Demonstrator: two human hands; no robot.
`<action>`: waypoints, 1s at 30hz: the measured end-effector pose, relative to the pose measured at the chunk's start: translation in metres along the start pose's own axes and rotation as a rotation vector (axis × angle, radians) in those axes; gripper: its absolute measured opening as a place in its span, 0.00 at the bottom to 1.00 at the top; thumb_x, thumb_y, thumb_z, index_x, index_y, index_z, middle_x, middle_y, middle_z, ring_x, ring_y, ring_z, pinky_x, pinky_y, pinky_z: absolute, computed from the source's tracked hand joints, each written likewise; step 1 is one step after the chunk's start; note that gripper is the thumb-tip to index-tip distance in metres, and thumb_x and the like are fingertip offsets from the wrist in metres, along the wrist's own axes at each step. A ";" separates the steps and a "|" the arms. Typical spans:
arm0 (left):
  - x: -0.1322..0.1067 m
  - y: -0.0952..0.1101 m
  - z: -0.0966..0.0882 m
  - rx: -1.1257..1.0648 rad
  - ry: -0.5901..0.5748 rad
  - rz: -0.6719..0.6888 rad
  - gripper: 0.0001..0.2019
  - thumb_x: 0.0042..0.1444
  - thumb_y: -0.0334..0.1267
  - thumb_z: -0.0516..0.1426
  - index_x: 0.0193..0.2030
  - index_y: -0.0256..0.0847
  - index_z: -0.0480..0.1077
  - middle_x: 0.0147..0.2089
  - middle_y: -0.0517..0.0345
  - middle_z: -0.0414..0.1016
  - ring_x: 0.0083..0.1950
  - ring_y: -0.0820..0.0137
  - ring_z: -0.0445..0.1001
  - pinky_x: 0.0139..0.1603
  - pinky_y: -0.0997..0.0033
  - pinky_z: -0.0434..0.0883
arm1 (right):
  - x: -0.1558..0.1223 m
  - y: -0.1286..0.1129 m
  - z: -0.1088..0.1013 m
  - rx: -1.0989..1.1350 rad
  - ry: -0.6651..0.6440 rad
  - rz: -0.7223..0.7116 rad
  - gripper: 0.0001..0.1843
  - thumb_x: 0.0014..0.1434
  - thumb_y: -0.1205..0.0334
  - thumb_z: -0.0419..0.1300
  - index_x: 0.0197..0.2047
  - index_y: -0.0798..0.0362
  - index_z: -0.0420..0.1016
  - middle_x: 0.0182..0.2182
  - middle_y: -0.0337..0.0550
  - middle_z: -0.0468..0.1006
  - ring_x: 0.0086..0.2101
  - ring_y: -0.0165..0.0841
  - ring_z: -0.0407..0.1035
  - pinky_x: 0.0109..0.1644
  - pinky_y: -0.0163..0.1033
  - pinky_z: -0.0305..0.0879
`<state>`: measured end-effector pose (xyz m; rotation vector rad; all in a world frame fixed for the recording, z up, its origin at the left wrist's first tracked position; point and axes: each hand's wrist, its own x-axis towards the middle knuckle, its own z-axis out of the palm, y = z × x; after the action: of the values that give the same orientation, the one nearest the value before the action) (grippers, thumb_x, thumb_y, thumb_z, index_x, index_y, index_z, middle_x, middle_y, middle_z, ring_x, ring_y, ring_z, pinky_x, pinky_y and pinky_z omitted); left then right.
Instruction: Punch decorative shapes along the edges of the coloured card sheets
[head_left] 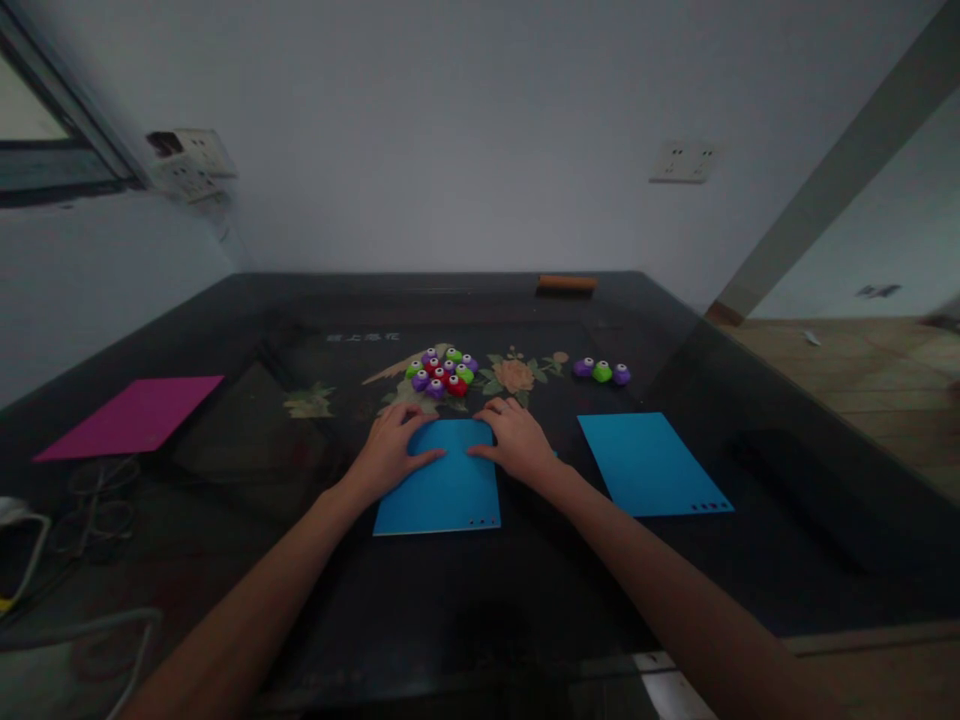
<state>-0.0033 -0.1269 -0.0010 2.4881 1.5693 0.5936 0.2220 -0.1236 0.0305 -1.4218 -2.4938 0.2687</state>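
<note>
A blue card [450, 490] with several small dark holes at its near right corner lies on the dark table in front of me. My left hand [394, 448] grips its far left corner, thumb on the face and fingers curled over the far edge. At the far right corner, my right hand [517, 437] holds it in the same way. Just beyond the hands sits a cluster of small purple, green and red toys with eye-like tops [444, 372]. A second blue card [651, 465], also with holes, lies apart to the right.
Three more such toys [602, 372] stand in a row at the right. A magenta sheet [135, 415] and a coiled cable [101, 500] lie at the left. An orange-brown roll [567, 284] rests at the table's back edge. A dark long object [814, 495] lies at the far right.
</note>
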 end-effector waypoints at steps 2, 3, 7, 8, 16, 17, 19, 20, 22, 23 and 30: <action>0.000 0.000 0.000 -0.001 0.008 0.007 0.24 0.50 0.52 0.57 0.52 0.44 0.67 0.50 0.49 0.64 0.53 0.56 0.63 0.52 0.53 0.62 | 0.000 0.000 0.000 0.010 0.013 -0.004 0.27 0.50 0.51 0.64 0.51 0.56 0.71 0.47 0.53 0.71 0.48 0.46 0.63 0.48 0.50 0.63; 0.000 0.000 0.000 -0.007 0.009 0.010 0.24 0.50 0.52 0.58 0.52 0.43 0.67 0.50 0.49 0.64 0.53 0.56 0.63 0.52 0.54 0.62 | -0.001 0.000 0.001 0.014 0.018 -0.006 0.27 0.50 0.52 0.64 0.51 0.57 0.70 0.46 0.53 0.71 0.48 0.46 0.63 0.48 0.50 0.63; 0.000 0.004 -0.002 -0.044 0.015 0.026 0.23 0.50 0.49 0.59 0.51 0.43 0.65 0.49 0.50 0.66 0.52 0.57 0.64 0.51 0.54 0.63 | -0.002 0.000 0.003 0.022 0.025 0.009 0.25 0.51 0.54 0.64 0.51 0.55 0.70 0.46 0.52 0.71 0.48 0.46 0.63 0.47 0.50 0.63; 0.001 0.005 -0.003 -0.053 0.020 0.030 0.22 0.50 0.49 0.59 0.50 0.43 0.65 0.48 0.51 0.67 0.51 0.57 0.64 0.51 0.55 0.63 | -0.002 0.000 0.004 0.023 0.029 0.011 0.25 0.51 0.54 0.63 0.51 0.54 0.69 0.47 0.52 0.71 0.48 0.46 0.63 0.47 0.50 0.63; 0.001 0.012 -0.013 -0.120 0.067 0.031 0.12 0.54 0.35 0.54 0.46 0.43 0.67 0.46 0.53 0.71 0.50 0.60 0.67 0.52 0.57 0.63 | -0.003 -0.003 0.007 0.065 0.076 0.021 0.21 0.51 0.58 0.64 0.47 0.53 0.68 0.46 0.49 0.70 0.47 0.42 0.64 0.46 0.46 0.63; 0.001 0.012 -0.014 -0.145 0.086 0.014 0.13 0.54 0.35 0.54 0.46 0.43 0.67 0.45 0.54 0.71 0.49 0.61 0.68 0.51 0.58 0.64 | -0.003 -0.003 0.007 0.088 0.083 0.021 0.19 0.51 0.59 0.64 0.46 0.53 0.68 0.45 0.48 0.70 0.46 0.42 0.64 0.45 0.45 0.62; 0.001 0.013 -0.016 -0.212 0.142 -0.047 0.14 0.52 0.35 0.55 0.47 0.42 0.67 0.42 0.54 0.71 0.45 0.63 0.70 0.49 0.60 0.66 | -0.004 -0.004 0.007 0.136 0.096 0.027 0.17 0.50 0.62 0.63 0.44 0.53 0.67 0.43 0.48 0.71 0.45 0.40 0.65 0.44 0.43 0.62; 0.001 0.013 -0.017 -0.252 0.169 -0.091 0.15 0.51 0.36 0.56 0.48 0.42 0.67 0.41 0.55 0.71 0.44 0.64 0.71 0.47 0.61 0.67 | -0.004 -0.004 0.007 0.162 0.098 0.036 0.17 0.50 0.64 0.63 0.43 0.53 0.67 0.42 0.47 0.72 0.44 0.40 0.65 0.44 0.43 0.62; 0.002 0.013 -0.019 -0.341 0.202 -0.180 0.17 0.50 0.37 0.57 0.48 0.41 0.67 0.39 0.56 0.71 0.42 0.64 0.71 0.46 0.62 0.68 | -0.003 -0.002 0.009 0.233 0.100 0.062 0.16 0.49 0.68 0.62 0.43 0.53 0.67 0.39 0.45 0.73 0.40 0.38 0.67 0.41 0.42 0.61; 0.003 0.014 -0.020 -0.381 0.207 -0.217 0.17 0.49 0.38 0.58 0.47 0.40 0.67 0.39 0.56 0.71 0.42 0.64 0.72 0.46 0.62 0.68 | -0.002 -0.001 0.010 0.284 0.104 0.075 0.15 0.49 0.69 0.61 0.42 0.52 0.67 0.37 0.44 0.73 0.38 0.37 0.68 0.40 0.41 0.62; 0.003 0.013 -0.025 -0.592 0.177 -0.438 0.20 0.49 0.47 0.58 0.48 0.41 0.69 0.42 0.54 0.73 0.40 0.61 0.73 0.38 0.62 0.71 | 0.003 0.008 0.007 0.951 0.014 0.216 0.11 0.48 0.70 0.61 0.36 0.53 0.65 0.30 0.40 0.75 0.32 0.33 0.71 0.36 0.39 0.67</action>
<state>-0.0017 -0.1319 0.0271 1.6442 1.6196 1.0359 0.2247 -0.1175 0.0221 -1.2079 -1.7335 1.2627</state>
